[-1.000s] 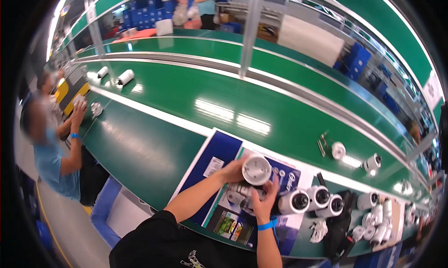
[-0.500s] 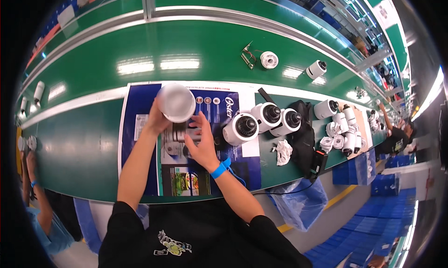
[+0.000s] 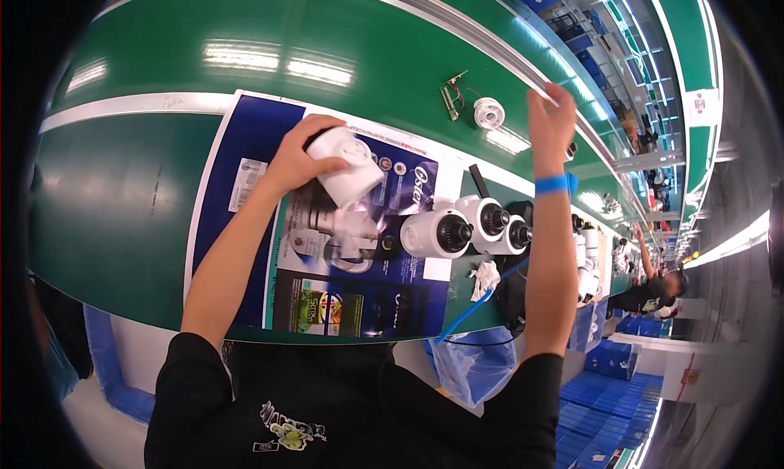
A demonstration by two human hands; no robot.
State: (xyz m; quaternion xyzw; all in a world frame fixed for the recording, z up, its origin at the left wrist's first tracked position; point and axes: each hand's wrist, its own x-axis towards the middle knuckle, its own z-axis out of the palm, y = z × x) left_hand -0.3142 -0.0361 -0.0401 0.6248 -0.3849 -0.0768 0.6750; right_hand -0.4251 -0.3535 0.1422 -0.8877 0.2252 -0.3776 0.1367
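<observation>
My left hand (image 3: 306,155) grips a white rounded plastic housing (image 3: 347,175), tilted above a printed blue cardboard sheet (image 3: 216,216). Wearing a blue wristband, my right hand (image 3: 553,126) is stretched out over the green belt with fingers apart, and I see nothing held in it. Just beside its wrist, a white and black cylindrical unit (image 3: 572,151) is mostly hidden. Right of the held housing lie several white housings (image 3: 422,234) with black ridged ends, close together. Farther off on the belt sits a round white part (image 3: 489,114) next to a small wired metal piece (image 3: 452,96).
A crumpled white wad (image 3: 485,280) lies near a black cloth or bag (image 3: 513,297), partly behind my right arm. More white units (image 3: 588,261) stand beyond that arm. A clear-and-blue plastic bag (image 3: 474,363) hangs below the table edge. Another person (image 3: 641,293) works farther right.
My right hand has left the area by the housing and reached far right over the belt. The housing in my left hand has tipped over and sits slightly to the right. The view has turned rightward.
</observation>
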